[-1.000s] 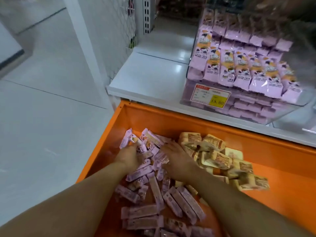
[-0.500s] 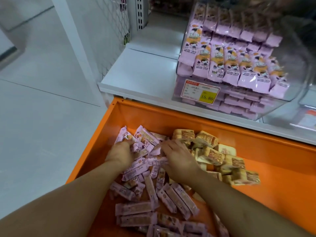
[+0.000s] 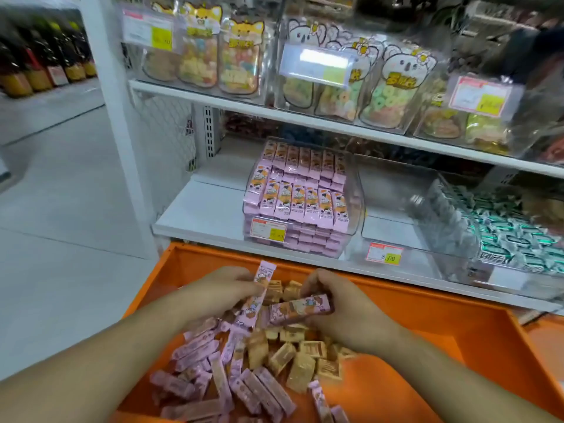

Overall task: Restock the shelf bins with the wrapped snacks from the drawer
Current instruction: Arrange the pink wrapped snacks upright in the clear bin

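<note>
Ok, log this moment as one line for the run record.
step: picking from orange drawer | left hand: holds pink snack bars | right hand: holds pink bar | pink bin: nearly full

Bare forearms (image 3: pixel 100 355), hands (image 3: pixel 219 293) without sleeves or jewellery.

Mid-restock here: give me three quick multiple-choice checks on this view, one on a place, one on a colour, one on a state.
1. The pink-snack bin sits:
A. in the drawer
B. on the shelf above the drawer
C. on the floor

2. The drawer is:
A. orange
B. blue
C. white

3. The right hand:
A. hangs idle
B. presses the shelf
C. grips a pink snack

Answers:
1 B, it stands on the white shelf.
2 A, its walls are orange.
3 C, its fingers curl round a pink snack; the left hand grips another.
</note>
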`<state>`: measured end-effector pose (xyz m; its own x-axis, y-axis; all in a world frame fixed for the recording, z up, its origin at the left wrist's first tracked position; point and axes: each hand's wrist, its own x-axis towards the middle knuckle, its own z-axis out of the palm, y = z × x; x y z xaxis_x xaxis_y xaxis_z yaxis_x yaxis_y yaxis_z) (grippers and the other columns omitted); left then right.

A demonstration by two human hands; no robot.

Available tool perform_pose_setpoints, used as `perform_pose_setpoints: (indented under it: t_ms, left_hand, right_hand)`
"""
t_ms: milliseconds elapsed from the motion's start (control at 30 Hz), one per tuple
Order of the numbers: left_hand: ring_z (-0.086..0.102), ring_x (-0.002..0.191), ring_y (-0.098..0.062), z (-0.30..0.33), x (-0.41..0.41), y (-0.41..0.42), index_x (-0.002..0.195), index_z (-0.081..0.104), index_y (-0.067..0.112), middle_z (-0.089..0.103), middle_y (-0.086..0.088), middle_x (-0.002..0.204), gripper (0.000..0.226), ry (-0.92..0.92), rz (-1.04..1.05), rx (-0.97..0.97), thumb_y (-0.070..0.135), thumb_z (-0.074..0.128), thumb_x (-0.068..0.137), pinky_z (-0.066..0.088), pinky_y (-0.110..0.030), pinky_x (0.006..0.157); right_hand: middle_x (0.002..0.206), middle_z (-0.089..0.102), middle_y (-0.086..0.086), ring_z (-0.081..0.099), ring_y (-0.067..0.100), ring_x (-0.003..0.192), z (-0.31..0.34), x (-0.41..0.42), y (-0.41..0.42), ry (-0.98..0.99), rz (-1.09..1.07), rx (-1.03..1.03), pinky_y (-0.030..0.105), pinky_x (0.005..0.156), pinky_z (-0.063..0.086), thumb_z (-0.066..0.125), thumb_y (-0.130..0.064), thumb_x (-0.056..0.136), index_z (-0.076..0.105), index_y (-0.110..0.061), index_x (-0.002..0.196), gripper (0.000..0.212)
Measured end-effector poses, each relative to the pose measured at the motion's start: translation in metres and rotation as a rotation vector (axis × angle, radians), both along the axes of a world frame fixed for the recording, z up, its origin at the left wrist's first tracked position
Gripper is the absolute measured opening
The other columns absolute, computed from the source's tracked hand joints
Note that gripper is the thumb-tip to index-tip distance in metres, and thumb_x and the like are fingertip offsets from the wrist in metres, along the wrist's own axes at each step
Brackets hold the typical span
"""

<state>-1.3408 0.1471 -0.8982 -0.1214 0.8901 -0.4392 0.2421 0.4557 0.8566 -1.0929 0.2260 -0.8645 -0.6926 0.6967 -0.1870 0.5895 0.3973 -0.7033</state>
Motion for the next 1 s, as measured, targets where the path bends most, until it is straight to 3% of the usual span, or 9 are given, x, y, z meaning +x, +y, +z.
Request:
perform_pose_setpoints:
  t_ms: [100,200,267,333,433,533,633,767,1000]
  left_hand:
    - [0.069,0.092,-0.029,0.035,0.021,-0.010,0.104,0.078,0.031,0.077,0.004,0.096,0.033,-0.040,-0.032,0.025,0.040,0.076,0.072,0.050,-0.040,0.074]
    - [0.070,0.112,-0.021,0.059,0.039,-0.014,0.113,0.078,0.030,0.079,0.005,0.109,0.034,-0.087,-0.044,0.058,0.028,0.080,0.079,0.050,-0.039,0.099]
    - [0.071,0.109,-0.012,0.067,0.047,-0.012,0.114,0.077,0.026,0.080,0.007,0.108,0.028,-0.144,-0.016,0.064,0.014,0.078,0.089,0.051,-0.029,0.096]
    - [0.073,0.097,-0.004,0.071,0.057,-0.007,0.110,0.076,0.027,0.080,0.014,0.100,0.026,-0.187,0.003,0.086,0.009,0.076,0.091,0.057,-0.023,0.079]
    - [0.072,0.084,-0.001,0.073,0.071,0.001,0.106,0.072,0.032,0.076,0.028,0.089,0.021,-0.196,0.041,0.130,0.014,0.073,0.094,0.054,-0.022,0.063]
    - [0.074,0.082,-0.005,0.070,0.079,0.009,0.105,0.073,0.028,0.079,0.017,0.095,0.017,-0.212,0.061,0.126,0.014,0.071,0.096,0.054,-0.025,0.065]
    - [0.074,0.079,-0.009,0.071,0.081,0.017,0.113,0.072,0.025,0.080,0.009,0.097,0.020,-0.260,0.083,0.117,0.013,0.071,0.097,0.057,-0.023,0.063]
    - [0.076,0.095,-0.043,0.069,0.082,0.028,0.124,0.066,0.027,0.080,-0.007,0.105,0.038,-0.361,0.118,0.114,0.004,0.073,0.094,0.063,-0.051,0.087]
    - [0.073,0.077,-0.034,0.070,0.085,0.033,0.105,0.070,0.035,0.080,-0.004,0.089,0.035,-0.387,0.188,0.158,0.003,0.076,0.091,0.066,-0.046,0.073]
  right_hand:
    - [0.092,0.068,-0.012,0.061,0.005,0.071,0.035,0.022,-0.007,0.047,-0.019,-0.022,0.025,0.061,0.047,0.079,0.001,0.083,0.064,-0.031,0.098,0.038]
    - [0.105,0.067,-0.012,0.066,0.003,0.083,0.055,0.034,-0.011,0.076,-0.027,-0.024,0.019,0.069,0.049,0.082,0.003,0.082,0.070,-0.029,0.101,0.039]
    - [0.108,0.066,-0.012,0.071,0.008,0.080,0.061,0.038,-0.009,0.120,-0.066,-0.051,0.018,0.069,0.051,0.082,0.005,0.084,0.072,-0.026,0.103,0.038]
    - [0.093,0.073,-0.014,0.072,0.012,0.073,0.063,0.039,-0.005,0.162,-0.113,-0.109,0.019,0.064,0.052,0.078,0.008,0.087,0.071,-0.021,0.107,0.036]
    - [0.081,0.075,0.001,0.072,0.026,0.076,0.059,0.038,0.004,0.210,-0.220,-0.153,0.040,0.068,0.056,0.078,0.006,0.087,0.064,-0.030,0.109,0.044]
    - [0.093,0.078,0.006,0.073,0.036,0.088,0.050,0.037,0.015,0.240,-0.298,-0.179,0.050,0.072,0.055,0.076,0.007,0.087,0.057,-0.032,0.116,0.052]
    - [0.103,0.077,0.001,0.076,0.027,0.092,0.050,0.035,0.022,0.297,-0.332,-0.212,0.047,0.083,0.061,0.071,0.012,0.089,0.053,-0.026,0.122,0.053]
    - [0.109,0.068,0.009,0.073,0.013,0.089,0.047,0.025,0.030,0.405,-0.395,-0.199,0.038,0.087,0.062,0.068,0.013,0.090,0.055,-0.015,0.120,0.043]
    - [0.096,0.075,0.018,0.074,0.036,0.096,0.035,0.016,0.029,0.504,-0.447,-0.272,0.064,0.093,0.056,0.058,-0.006,0.099,0.067,-0.028,0.120,0.032]
